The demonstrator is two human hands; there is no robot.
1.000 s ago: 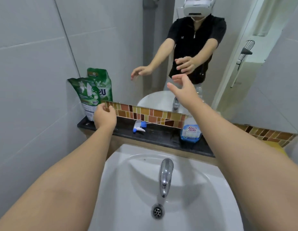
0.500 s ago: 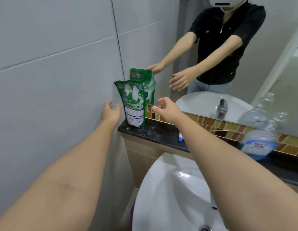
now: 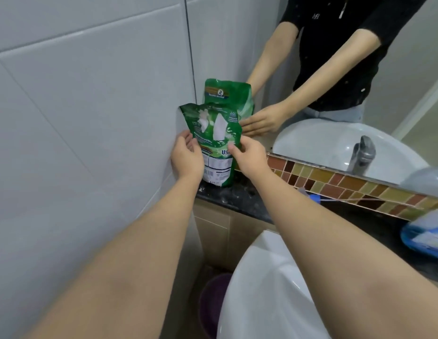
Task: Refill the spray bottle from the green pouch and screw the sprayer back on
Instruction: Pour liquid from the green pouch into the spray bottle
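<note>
The green pouch (image 3: 214, 140) stands upright on the black stone ledge (image 3: 240, 200) in the corner where the tiled wall meets the mirror. My left hand (image 3: 187, 159) grips its left edge, and my right hand (image 3: 247, 157) grips its right edge with thumb and fingers. The spray bottle (image 3: 424, 234), clear with a blue label, shows blurred at the right edge of the ledge. A bit of the blue and white sprayer (image 3: 311, 197) peeks out from behind my right forearm.
The white sink (image 3: 269, 285) sits below the ledge at the lower right. A purple bucket (image 3: 210, 302) stands on the floor beside it. A mosaic tile strip (image 3: 347, 185) and the mirror run behind the ledge. Grey wall tiles fill the left.
Both hands have moved in from either side of the pouch and closed on its edges. The view has shifted left and closer to the corner.
</note>
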